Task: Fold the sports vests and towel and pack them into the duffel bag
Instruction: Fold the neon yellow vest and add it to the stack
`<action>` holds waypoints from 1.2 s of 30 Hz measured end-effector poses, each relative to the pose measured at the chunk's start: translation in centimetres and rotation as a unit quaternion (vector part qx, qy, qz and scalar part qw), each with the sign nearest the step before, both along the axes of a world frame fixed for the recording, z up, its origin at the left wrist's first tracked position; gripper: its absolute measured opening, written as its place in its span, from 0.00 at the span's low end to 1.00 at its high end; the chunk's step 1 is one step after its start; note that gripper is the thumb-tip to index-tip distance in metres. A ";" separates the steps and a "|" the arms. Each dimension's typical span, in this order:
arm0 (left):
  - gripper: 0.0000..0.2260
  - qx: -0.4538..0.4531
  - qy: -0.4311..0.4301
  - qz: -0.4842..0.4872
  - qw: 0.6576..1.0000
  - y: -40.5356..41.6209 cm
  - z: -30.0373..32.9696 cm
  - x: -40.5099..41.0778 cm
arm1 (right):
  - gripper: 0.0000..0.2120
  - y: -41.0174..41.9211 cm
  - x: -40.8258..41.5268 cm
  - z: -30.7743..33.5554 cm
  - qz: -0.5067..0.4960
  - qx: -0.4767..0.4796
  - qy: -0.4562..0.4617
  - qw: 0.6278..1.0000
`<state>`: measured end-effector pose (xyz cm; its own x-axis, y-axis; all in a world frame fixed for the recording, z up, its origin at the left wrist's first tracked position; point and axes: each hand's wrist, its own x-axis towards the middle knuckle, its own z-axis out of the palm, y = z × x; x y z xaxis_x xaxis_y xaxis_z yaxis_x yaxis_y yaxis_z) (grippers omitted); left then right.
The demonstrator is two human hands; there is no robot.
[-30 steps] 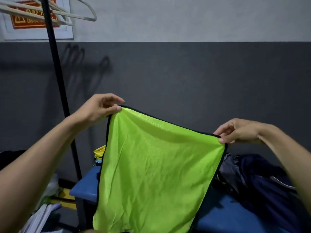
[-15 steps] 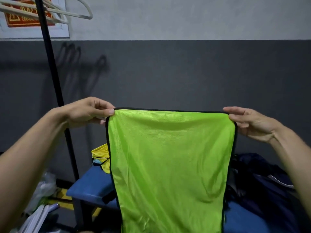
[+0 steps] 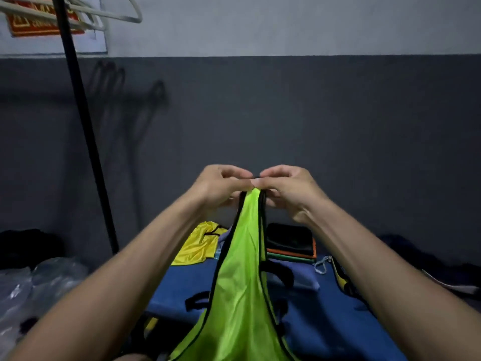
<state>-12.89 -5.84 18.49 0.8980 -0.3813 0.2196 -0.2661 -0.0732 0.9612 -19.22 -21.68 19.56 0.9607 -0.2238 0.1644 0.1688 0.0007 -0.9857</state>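
A lime-green sports vest (image 3: 239, 282) with black trim hangs folded in half lengthwise in front of me. My left hand (image 3: 221, 186) and my right hand (image 3: 283, 188) meet at its top edge, each pinching a corner, fingertips touching. A yellow vest (image 3: 197, 243) lies crumpled on the blue bench (image 3: 299, 316) behind. A small stack of folded cloth, black on top with orange and green edges (image 3: 290, 243), sits at the bench's back. A dark duffel bag (image 3: 346, 280) lies at the right, mostly hidden by my right arm.
A black rack pole (image 3: 86, 142) rises at the left with white hangers (image 3: 112, 14) on top. Clear plastic bags (image 3: 39, 282) lie on the floor at lower left. A silver carabiner (image 3: 321, 265) rests on the bench. The dark wall stands close behind.
My hands came together from wide apart, bringing the vest's two top corners to meet and folding it in half. The camera tilted down, showing more of the bench.
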 end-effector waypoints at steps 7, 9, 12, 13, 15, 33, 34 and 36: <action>0.11 -0.018 -0.015 0.036 0.999 -0.2 -0.8 -0.7 | 0.10 0.2 -0.3 -1.0 -0.047 0.013 0.000 0.999; 0.11 -0.013 -0.029 0.047 0.998 -0.3 -0.7 -0.9 | 0.10 0.4 -0.4 -1.0 -0.057 0.003 0.000 0.998; 0.10 -0.006 -0.053 0.064 0.997 -0.5 -0.6 -1.1 | 0.09 0.3 -0.4 -0.8 -0.071 -0.017 -0.004 0.997; 0.09 -0.002 -0.062 0.067 0.996 -0.6 -0.6 -1.1 | 0.09 0.3 -0.5 -0.8 -0.075 -0.024 -0.006 0.997; 0.08 0.007 -0.074 0.074 0.995 -0.8 -0.5 -1.1 | 0.09 0.2 -0.7 -0.7 -0.085 -0.043 -0.015 0.995; 0.03 0.017 -0.065 0.091 0.994 -1.4 -0.8 -1.7 | 0.07 0.2 -0.7 -1.1 -0.134 -0.178 -0.046 0.974; 0.05 0.005 -0.047 0.081 0.996 -1.5 -0.7 -1.9 | 0.08 0.3 -0.6 -1.2 -0.138 -0.195 -0.055 0.970; 0.10 -0.034 0.011 0.042 0.998 -1.7 -0.3 -2.6 | 0.09 0.3 -0.5 -1.3 -0.157 -0.262 -0.073 0.949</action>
<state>-15.46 -7.52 18.24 0.9309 -0.2894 0.2229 -0.2410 -0.0278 0.9701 -19.75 -21.34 18.29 0.8184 -0.3468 0.4582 0.2138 -0.5564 -0.8029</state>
